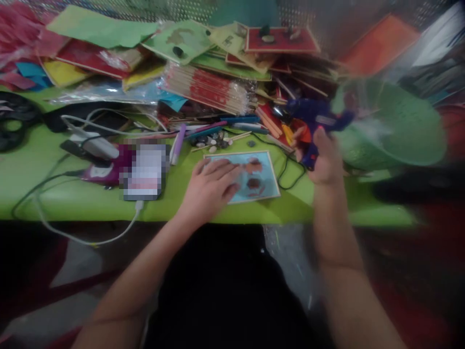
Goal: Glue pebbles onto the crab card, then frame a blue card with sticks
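Note:
My left hand (212, 184) lies flat, fingers stretched out, on a small light-blue card (259, 186) with a pale frame on the green table (54, 194). Brown pebble-like pieces (254, 167) are stuck on the card just beyond my fingertips. My right hand (323, 157) is closed round the handle of a blue glue gun (314, 118), held up right of the card with its body pointing right. A black cord (286, 172) trails from the gun across the table.
Small pebbles (214, 142) and pens (203, 132) lie behind the card. A bundle of sticks (207, 87), coloured paper sheets and framed cards (281, 39) pile at the back. A green bowl-like thing (395, 128) stands right. A purple device (109, 165) with white cable sits left.

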Motion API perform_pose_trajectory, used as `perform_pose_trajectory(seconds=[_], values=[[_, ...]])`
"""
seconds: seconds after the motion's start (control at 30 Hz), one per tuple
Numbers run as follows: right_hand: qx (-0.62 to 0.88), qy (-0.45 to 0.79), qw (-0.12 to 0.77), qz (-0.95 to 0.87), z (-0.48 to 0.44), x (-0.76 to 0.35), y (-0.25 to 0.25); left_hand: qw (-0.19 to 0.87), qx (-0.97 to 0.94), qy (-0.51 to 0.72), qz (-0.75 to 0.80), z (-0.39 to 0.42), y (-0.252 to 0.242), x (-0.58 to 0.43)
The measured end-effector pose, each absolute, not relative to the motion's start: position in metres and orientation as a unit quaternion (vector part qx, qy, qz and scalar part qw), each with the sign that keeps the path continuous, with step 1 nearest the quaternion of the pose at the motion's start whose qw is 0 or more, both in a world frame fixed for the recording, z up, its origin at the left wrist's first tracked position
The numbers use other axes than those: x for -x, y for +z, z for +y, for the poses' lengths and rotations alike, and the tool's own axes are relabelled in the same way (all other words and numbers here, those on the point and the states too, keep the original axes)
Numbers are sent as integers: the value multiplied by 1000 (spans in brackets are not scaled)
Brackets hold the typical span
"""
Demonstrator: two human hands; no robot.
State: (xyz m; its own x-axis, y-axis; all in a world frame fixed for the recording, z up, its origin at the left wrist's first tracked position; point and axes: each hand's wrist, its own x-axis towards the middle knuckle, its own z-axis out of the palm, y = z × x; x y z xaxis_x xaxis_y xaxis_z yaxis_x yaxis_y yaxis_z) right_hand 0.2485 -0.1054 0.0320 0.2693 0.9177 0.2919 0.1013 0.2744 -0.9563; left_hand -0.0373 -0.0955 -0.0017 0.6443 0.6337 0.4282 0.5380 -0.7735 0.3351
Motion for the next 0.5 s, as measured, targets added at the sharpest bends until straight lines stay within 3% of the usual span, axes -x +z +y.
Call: perform_pose_trajectory(seconds=[0.2, 0.5], values=[[547, 273, 628, -482, -176, -279, 48, 63, -843, 313, 432, -80, -11, 79], [670, 207, 621, -350, -252, -313, 58, 27, -848, 319, 422, -68, -42, 83]])
